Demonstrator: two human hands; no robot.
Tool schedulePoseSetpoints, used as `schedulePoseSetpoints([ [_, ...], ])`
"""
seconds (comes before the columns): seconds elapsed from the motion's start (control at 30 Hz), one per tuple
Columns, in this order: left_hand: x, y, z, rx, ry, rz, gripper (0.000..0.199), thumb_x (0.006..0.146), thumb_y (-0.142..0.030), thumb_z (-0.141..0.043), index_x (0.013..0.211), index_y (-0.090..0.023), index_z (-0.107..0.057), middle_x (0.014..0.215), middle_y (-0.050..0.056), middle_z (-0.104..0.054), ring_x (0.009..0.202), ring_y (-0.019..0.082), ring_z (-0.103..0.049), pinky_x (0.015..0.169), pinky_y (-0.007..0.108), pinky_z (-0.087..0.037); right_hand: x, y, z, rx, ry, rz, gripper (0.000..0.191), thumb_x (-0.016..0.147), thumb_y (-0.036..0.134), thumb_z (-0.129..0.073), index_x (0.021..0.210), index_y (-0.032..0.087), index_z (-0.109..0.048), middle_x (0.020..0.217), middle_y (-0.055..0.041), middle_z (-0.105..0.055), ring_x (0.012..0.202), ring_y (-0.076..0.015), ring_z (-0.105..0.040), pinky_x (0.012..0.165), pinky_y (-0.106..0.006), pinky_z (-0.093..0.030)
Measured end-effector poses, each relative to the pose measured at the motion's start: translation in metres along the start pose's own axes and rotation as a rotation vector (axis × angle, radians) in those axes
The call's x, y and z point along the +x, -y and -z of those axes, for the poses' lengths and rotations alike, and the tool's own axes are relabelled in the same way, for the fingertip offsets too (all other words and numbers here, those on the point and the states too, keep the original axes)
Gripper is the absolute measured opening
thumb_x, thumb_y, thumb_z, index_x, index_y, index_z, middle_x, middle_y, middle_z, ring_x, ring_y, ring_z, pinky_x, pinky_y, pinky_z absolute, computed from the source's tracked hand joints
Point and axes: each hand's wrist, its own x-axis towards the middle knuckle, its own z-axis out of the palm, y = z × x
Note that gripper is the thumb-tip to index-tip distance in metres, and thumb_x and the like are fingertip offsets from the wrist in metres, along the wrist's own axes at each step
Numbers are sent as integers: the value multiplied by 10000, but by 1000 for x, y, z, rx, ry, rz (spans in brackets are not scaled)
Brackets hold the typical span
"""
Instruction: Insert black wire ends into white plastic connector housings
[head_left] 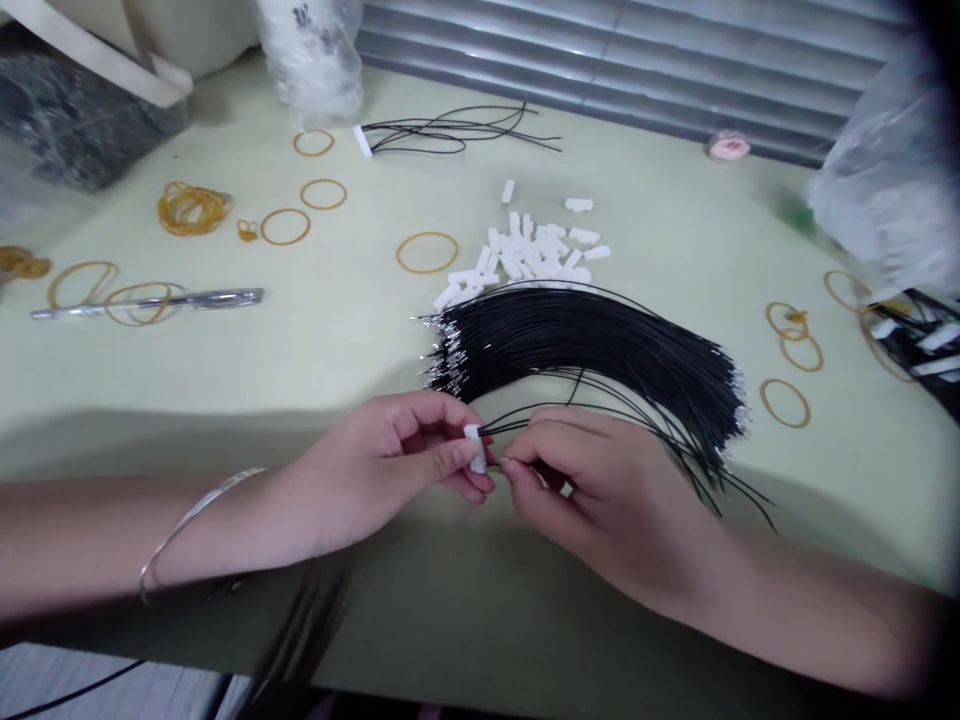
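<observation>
Between thumb and fingers, my left hand (416, 450) grips a small white connector housing (475, 448). A few black wires run out of the housing's right side. My right hand (592, 490) pinches a black wire (495, 464) close to that side; whether its tip sits inside the housing I cannot tell. Just beyond both hands lies a thick curved bundle of black wires (585, 335) with silver metal terminals at its ends. Behind the bundle is a loose pile of white connector housings (532, 250).
A wired connector (363, 141) lies at the back. Rubber bands (427, 252) are scattered on both sides, and a pen (225, 299) lies left. Plastic bags (311, 60) stand at the back and right. A small tape roll (728, 146) sits by the grey slatted panel.
</observation>
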Motion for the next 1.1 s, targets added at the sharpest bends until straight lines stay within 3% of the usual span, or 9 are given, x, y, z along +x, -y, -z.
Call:
schedulePoseSetpoints([
  [0.2, 0, -2, -3, 15, -10, 5, 68, 831, -201, -542, 827, -137, -520, 708, -20, -640, 705, 66, -625, 713, 166, -486, 2, 4, -5, 13, 0, -22, 164, 779, 106, -508, 624, 155, -514, 584, 38, -504, 580, -70, -458, 524, -190, -319],
  [0.33, -1, -3, -4, 30, 8, 12, 82, 842, -214, -526, 849, -133, -519, 728, -4, -644, 727, 79, -631, 736, 190, -490, 6, 0, 11, 4, 127, -9, 177, 835, 158, -485, 676, 171, -562, 626, 27, -538, 588, -78, -477, 532, -203, -344],
  [0.4, -1, -3, -2, 19, 23, 1, 98, 848, -228, -519, 864, -132, -524, 749, 5, -645, 737, 91, -635, 740, 210, -495, 9, -11, 23, -59, 95, -32, 145, 849, 206, -502, 733, 184, -586, 673, 19, -558, 609, -81, -492, 549, -209, -365],
  [0.53, 0, -2, 2, 11, 72, -6, 117, 850, -254, -522, 868, -140, -542, 765, -1, -644, 738, 93, -637, 727, 210, -489, 14, -44, 35, -316, -130, -27, 24, 787, 195, -592, 793, 180, -609, 783, -12, -577, 695, -116, -520, 607, -243, -401],
  [0.7, 0, -2, 3, 11, 70, 1, 116, 847, -253, -534, 856, -138, -545, 749, -7, -646, 715, 79, -634, 709, 190, -482, 17, -64, 30, -503, -6, 14, 96, 826, 200, -534, 791, 156, -612, 803, -46, -575, 783, -180, -513, 728, -332, -417],
  [0.8, -1, -2, 3, -8, 70, -10, 116, 847, -248, -537, 858, -134, -550, 746, -5, -643, 712, 77, -631, 709, 186, -486, 16, -53, 33, -499, 14, 11, 109, 848, 191, -491, 786, 144, -567, 827, -56, -561, 787, -174, -507, 727, -325, -414],
  [0.97, 0, 1, 3, -105, 70, -18, 106, 847, -224, -538, 859, -120, -555, 752, 3, -628, 715, 75, -617, 708, 189, -500, -2, -8, 34, -451, -220, 5, 68, 854, 135, -455, 833, 158, -516, 846, -44, -547, 788, -132, -504, 653, -252, -399],
  [1.1, 1, 4, 3, -181, 56, -24, 98, 836, -219, -558, 868, -126, -548, 754, -3, -624, 729, 84, -624, 713, 200, -509, -14, 13, 20, -354, -24, 84, 133, 845, 147, -456, 735, 154, -529, 695, -25, -487, 637, -128, -481, 573, -271, -398],
])
